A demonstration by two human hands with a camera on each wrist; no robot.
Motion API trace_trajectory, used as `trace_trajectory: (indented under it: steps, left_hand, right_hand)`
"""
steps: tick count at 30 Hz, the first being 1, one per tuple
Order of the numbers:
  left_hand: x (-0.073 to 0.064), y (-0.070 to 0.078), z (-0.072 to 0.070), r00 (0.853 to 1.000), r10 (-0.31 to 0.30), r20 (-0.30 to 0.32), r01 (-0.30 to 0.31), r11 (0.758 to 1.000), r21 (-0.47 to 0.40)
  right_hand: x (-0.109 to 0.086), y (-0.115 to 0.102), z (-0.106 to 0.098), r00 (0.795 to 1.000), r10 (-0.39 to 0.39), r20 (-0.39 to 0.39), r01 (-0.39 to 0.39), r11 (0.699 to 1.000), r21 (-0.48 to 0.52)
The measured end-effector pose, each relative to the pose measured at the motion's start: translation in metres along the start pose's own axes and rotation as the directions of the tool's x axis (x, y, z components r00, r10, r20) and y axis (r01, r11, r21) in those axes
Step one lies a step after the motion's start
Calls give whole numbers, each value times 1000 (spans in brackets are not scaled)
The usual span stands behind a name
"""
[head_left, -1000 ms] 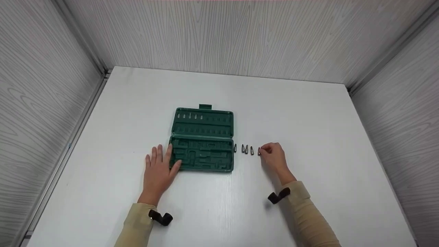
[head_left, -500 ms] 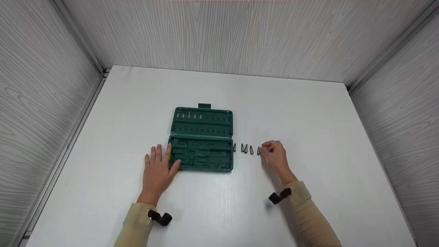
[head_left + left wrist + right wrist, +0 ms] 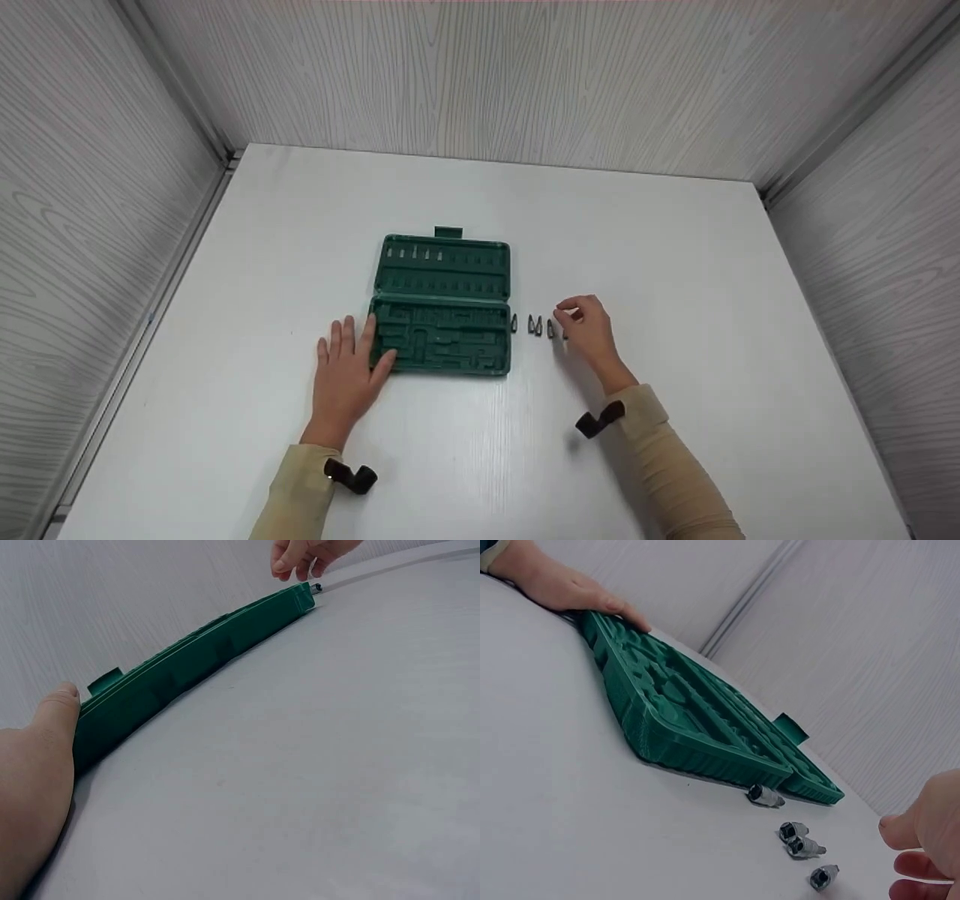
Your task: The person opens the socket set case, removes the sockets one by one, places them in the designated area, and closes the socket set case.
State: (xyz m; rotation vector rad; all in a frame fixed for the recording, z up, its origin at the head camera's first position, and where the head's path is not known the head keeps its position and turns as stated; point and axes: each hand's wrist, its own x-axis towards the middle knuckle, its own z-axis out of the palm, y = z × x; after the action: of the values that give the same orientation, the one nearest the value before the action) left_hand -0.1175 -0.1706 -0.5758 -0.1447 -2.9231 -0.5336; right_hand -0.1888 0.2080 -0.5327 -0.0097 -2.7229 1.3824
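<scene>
Head view: poised with the right hand (image 3: 589,332) at the right end of a short row of metal bits (image 3: 550,328), with fingers bent loosely toward the thumb. In the right wrist view, showing fingertips apart and nothing between them, so judged empty; probably curved like that to suit such small, slim pieces. Showing just a dark end of the last bit (image 3: 565,336) from under that hand in head view. Lying on their sides, with tapered ends away from the person, two close together; perhaps spread in a line for easy reach. At the row's other end, lying close against the green case (image 3: 454,372); touching or not, cannot tell.

Spread flat at the case's left end with the left hand (image 3: 343,382), with thumb over the near corner and forefinger along the side, not wrapped round anything. Likely put there to stop a light-looking case from sliding.

Opened out flat between both hands on the white table (image 3: 637,240), with lid (image 3: 442,270) on the far side, presumably to expose both halves. Held upright in line at the lid's upper left: five silver inserts (image 3: 415,253), apparently by moulded slots.

Farther out, enclosed by wood-grain panels (image 3: 480,75).
</scene>
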Motion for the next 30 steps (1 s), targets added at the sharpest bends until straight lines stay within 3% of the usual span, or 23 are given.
trace_trajectory:
  steps: [12,22,30]
  left_hand:
    - [1,4,4,1000,12,-6,-13,1000,-21]
    - [1,2,2,1000,3,-3,-3,1000,-21]
    - [1,4,2,1000,11,-10,-12,1000,-18]
  right_hand:
    - [6,-29,20,993,-59,99,61,998,-14]
    - [12,-64,43,963,-213,165,216,976,2]
    - [17,-80,63,948,-222,229,235,971,-33]
